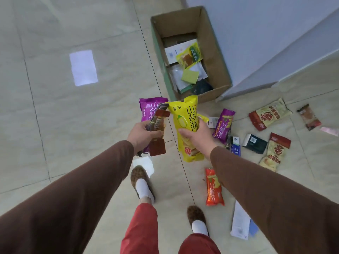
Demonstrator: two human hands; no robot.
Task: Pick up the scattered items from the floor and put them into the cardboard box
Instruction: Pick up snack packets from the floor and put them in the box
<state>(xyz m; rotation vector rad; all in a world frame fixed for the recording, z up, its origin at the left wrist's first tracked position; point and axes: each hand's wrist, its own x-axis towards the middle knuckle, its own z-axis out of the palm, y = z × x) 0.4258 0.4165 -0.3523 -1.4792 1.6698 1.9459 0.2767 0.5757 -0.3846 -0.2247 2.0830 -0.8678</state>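
Left hand [142,132] grips glossy purple packet [146,110]; right hand [197,133] grips crinkly yellow packet [187,116].

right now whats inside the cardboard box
Inside the cardboard box: a yellow-green snack packet lying on white packets, a green pad and a dark pouch. Anything beneath them is covered.

floor [73,125] — pale tiles, dark joints | cardboard box [218,57] standing open at far edge | loose on tiles: purple packet [222,125], orange packet [213,187], two red-and-cream bags [269,114] [275,153], dark box [255,143] — well scattered
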